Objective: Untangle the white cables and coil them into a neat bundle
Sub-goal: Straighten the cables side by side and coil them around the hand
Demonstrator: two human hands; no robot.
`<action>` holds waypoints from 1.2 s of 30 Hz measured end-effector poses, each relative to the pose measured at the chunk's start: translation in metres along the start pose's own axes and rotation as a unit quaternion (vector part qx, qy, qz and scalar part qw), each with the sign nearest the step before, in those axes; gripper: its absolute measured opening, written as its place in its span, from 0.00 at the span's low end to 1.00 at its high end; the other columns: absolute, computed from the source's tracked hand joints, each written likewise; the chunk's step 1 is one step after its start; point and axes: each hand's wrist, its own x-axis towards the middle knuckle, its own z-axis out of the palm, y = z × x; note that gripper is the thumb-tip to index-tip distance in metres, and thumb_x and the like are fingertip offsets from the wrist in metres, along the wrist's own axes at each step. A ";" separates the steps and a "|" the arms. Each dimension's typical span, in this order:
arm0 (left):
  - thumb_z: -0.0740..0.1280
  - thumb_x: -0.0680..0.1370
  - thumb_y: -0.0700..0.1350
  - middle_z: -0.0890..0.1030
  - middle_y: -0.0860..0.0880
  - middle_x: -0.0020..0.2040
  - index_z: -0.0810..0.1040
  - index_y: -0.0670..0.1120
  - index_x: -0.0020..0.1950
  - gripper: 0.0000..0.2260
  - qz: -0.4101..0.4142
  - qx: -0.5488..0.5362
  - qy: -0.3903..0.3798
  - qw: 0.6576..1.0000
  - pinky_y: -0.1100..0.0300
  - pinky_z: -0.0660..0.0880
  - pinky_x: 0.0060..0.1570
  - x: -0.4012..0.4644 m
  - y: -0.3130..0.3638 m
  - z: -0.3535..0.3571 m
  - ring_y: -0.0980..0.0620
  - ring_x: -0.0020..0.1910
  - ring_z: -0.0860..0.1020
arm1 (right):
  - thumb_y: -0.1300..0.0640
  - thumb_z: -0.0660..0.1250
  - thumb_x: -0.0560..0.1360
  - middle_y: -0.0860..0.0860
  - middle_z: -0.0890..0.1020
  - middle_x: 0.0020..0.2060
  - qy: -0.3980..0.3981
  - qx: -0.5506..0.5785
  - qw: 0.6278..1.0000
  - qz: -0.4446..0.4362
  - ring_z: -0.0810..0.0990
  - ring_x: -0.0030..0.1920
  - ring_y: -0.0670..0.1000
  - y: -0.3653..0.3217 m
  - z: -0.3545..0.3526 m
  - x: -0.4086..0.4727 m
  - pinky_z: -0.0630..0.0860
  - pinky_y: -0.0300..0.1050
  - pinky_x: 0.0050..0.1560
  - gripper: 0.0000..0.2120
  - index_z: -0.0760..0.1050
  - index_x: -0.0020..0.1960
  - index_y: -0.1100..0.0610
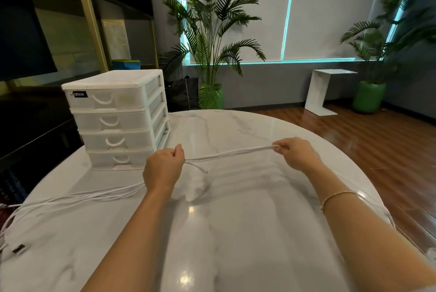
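Your left hand (165,169) and right hand (295,152) both grip the white cables (226,154), stretched taut between them (drawer unit (115,119) label unreadable).

Cables (70,199) cut off at left edge

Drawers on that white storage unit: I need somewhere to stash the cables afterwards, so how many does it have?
4, stacked in the white storage unit at the table's far left: top, second, third, bottom. All closed; contents hidden.
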 end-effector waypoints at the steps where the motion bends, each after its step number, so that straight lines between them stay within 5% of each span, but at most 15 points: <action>1: 0.58 0.80 0.50 0.66 0.47 0.25 0.64 0.43 0.25 0.24 0.000 -0.002 -0.001 1.000 0.59 0.59 0.28 0.000 0.000 0.001 0.50 0.27 0.64 | 0.52 0.60 0.80 0.52 0.81 0.54 0.005 -0.016 1.000 -0.008 0.74 0.47 0.51 0.000 -0.005 0.002 0.73 0.44 0.50 0.13 0.79 0.60 0.52; 11: 0.58 0.80 0.51 0.66 0.47 0.26 0.67 0.42 0.28 0.22 -0.006 0.000 0.002 1.000 0.59 0.59 0.27 0.002 -0.003 0.001 0.50 0.27 0.64 | 0.65 0.58 0.79 0.56 0.82 0.51 0.038 -0.063 0.997 -0.036 0.78 0.50 0.55 0.016 -0.030 0.012 0.74 0.46 0.53 0.15 0.78 0.61 0.57; 16: 0.58 0.80 0.50 0.66 0.47 0.25 0.65 0.42 0.26 0.23 -0.009 -0.003 0.009 1.000 0.60 0.58 0.27 0.004 -0.005 0.001 0.50 0.26 0.64 | 0.55 0.57 0.81 0.54 0.79 0.43 0.053 -0.105 0.993 0.008 0.77 0.41 0.54 0.015 -0.033 0.016 0.73 0.44 0.40 0.13 0.78 0.57 0.57; 22: 0.58 0.80 0.49 0.63 0.48 0.24 0.62 0.43 0.25 0.24 -0.016 -0.017 0.026 0.999 0.60 0.56 0.27 0.005 -0.009 -0.001 0.50 0.26 0.61 | 0.51 0.57 0.81 0.54 0.79 0.40 -0.016 -0.162 0.986 0.036 0.76 0.39 0.52 0.010 -0.036 0.019 0.72 0.44 0.40 0.15 0.79 0.50 0.60; 25: 0.58 0.79 0.48 0.65 0.46 0.24 0.64 0.42 0.25 0.23 -0.044 -0.035 0.036 0.998 0.59 0.57 0.27 0.009 -0.017 -0.005 0.49 0.26 0.62 | 0.52 0.66 0.76 0.53 0.70 0.31 -0.187 0.098 0.975 0.070 0.65 0.31 0.49 0.018 -0.053 0.009 0.66 0.41 0.33 0.12 0.78 0.44 0.61; 28: 0.58 0.79 0.47 0.64 0.46 0.24 0.63 0.42 0.25 0.23 -0.050 -0.036 0.039 0.997 0.59 0.58 0.27 0.012 -0.020 -0.006 0.49 0.25 0.62 | 0.57 0.66 0.75 0.51 0.63 0.28 -0.241 0.302 0.919 0.074 0.58 0.28 0.47 0.030 -0.068 0.003 0.61 0.39 0.27 0.11 0.78 0.53 0.63; 32: 0.58 0.79 0.47 0.64 0.46 0.24 0.62 0.42 0.25 0.23 -0.048 -0.032 0.036 0.998 0.59 0.57 0.28 0.011 -0.018 -0.003 0.49 0.26 0.62 | 0.55 0.62 0.78 0.50 0.62 0.27 -0.225 0.263 0.937 0.057 0.58 0.28 0.47 0.026 -0.067 -0.001 0.59 0.40 0.27 0.08 0.78 0.55 0.51; 36: 0.58 0.80 0.49 0.66 0.45 0.25 0.64 0.41 0.26 0.22 -0.046 -0.017 0.032 0.998 0.59 0.58 0.28 0.010 -0.018 -0.003 0.49 0.26 0.62 | 0.48 0.64 0.76 0.51 0.68 0.28 -0.154 0.158 0.973 0.070 0.62 0.30 0.49 0.022 -0.058 -0.002 0.65 0.42 0.31 0.15 0.82 0.46 0.59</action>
